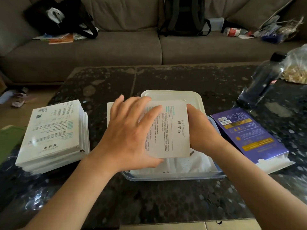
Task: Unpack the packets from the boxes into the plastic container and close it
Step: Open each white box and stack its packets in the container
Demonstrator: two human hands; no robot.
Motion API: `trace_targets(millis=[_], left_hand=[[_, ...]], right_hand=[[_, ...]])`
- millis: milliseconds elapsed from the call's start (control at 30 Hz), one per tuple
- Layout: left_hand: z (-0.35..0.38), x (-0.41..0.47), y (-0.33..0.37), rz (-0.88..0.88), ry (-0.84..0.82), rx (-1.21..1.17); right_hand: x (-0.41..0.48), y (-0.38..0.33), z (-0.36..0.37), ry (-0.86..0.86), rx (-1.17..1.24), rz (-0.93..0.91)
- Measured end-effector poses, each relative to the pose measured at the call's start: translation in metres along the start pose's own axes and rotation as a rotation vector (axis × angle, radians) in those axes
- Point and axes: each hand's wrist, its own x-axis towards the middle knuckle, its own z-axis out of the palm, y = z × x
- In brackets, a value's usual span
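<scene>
A white box (172, 128) with printed text hangs over the clear plastic container (174, 177) at the table's middle. My left hand (129, 133) lies on the box's left side, fingers spread on top and thumb under its near edge. My right hand (201, 130) grips its right edge. White packets (186, 165) lie inside the container. The container's white lid (172, 95) lies flat just behind. A stack of white boxes (53, 135) sits at the left. A purple box (247, 135) lies at the right, its near end open with white packets showing.
A dark bottle (260, 82) and a clear bag (297, 67) of yellowish contents stand at the table's back right. A grey sofa (116, 48) with a black backpack (182, 15) and clutter runs behind the dark stone table (166, 205). A green cloth (10, 140) lies far left.
</scene>
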Motion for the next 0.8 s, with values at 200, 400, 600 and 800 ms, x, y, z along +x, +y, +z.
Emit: trace_targets(millis=[200, 400, 600, 800], left_hand=[[-0.001, -0.001, -0.005, -0.013, -0.003, 0.019], [-0.004, -0.003, -0.018, -0.049, -0.017, 0.037], [-0.011, -0.005, -0.030, -0.122, -0.015, 0.045], [-0.013, -0.007, -0.039, -0.185, -0.047, 0.075]], right_hand=[[0.001, 0.002, -0.005, -0.057, 0.114, 0.022], [-0.003, 0.002, -0.026, -0.050, 0.354, 0.089], [-0.001, 0.004, -0.046, 0.050, 0.436, 0.176], [-0.002, 0.001, -0.064, 0.167, 0.441, 0.201]])
